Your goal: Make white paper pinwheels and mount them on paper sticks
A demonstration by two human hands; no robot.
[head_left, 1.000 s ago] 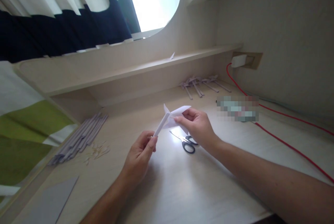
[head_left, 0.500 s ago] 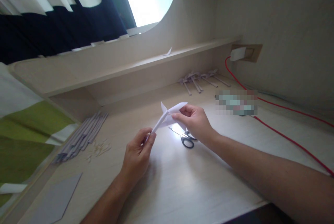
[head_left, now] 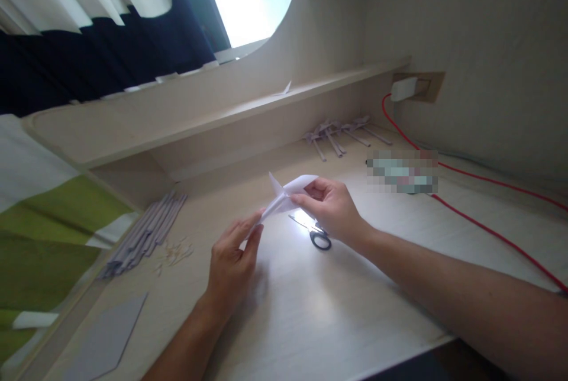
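Note:
A white folded paper piece (head_left: 284,196) with a rolled stem is held above the wooden desk (head_left: 337,310). My right hand (head_left: 331,209) pinches its folded upper part between thumb and fingers. My left hand (head_left: 231,262) grips the lower end of the rolled stem with its fingertips. Black-handled scissors (head_left: 316,233) lie flat on the desk just under my right hand.
A row of rolled paper sticks (head_left: 144,233) lies at the left with small scraps beside it. Finished paper pieces (head_left: 339,132) lie at the back. A grey sheet (head_left: 104,339) sits front left. A red cable (head_left: 479,224) runs from a wall plug (head_left: 403,89) across the right side.
Both hands and the paper piece have shifted slightly left and down; the stem now tilts lower and my left fingers have stretched out more along it.

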